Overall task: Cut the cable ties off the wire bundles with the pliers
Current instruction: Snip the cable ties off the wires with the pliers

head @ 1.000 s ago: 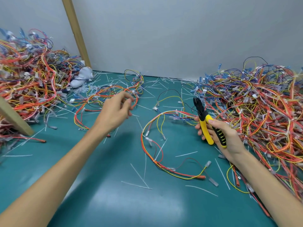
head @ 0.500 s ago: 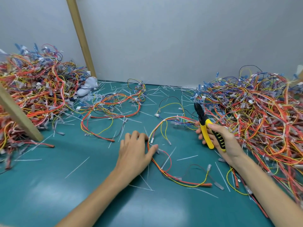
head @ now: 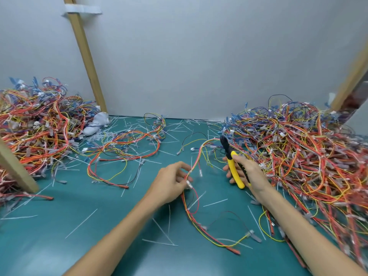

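Head view of a green table (head: 59, 246). The left hand (head: 171, 184), near the table's middle, pinches a wire bundle (head: 188, 211) of red, yellow and black strands between thumb and fingertips. From the hand the bundle rises toward 1 o'clock and trails toward 5 o'clock, where its tail lies on the table.

The right hand (head: 251, 174), at 3 o'clock of the left hand and apart from it, is wrapped around the yellow handles of the pliers (head: 233, 162). Their black head points toward 11 o'clock, just beside the upper run of the bundle; contact with the strands cannot be told.

A large left heap (head: 35, 126) of wires fills the 9 o'clock side and a right heap (head: 298, 152) the 3 o'clock side. A loose loop (head: 127, 144) of wires lies toward 11 o'clock. White cut strips (head: 215, 202) are scattered over the table. A wooden post (head: 85, 54) leans at 11 o'clock, with a white cloth (head: 96, 122) at its foot.
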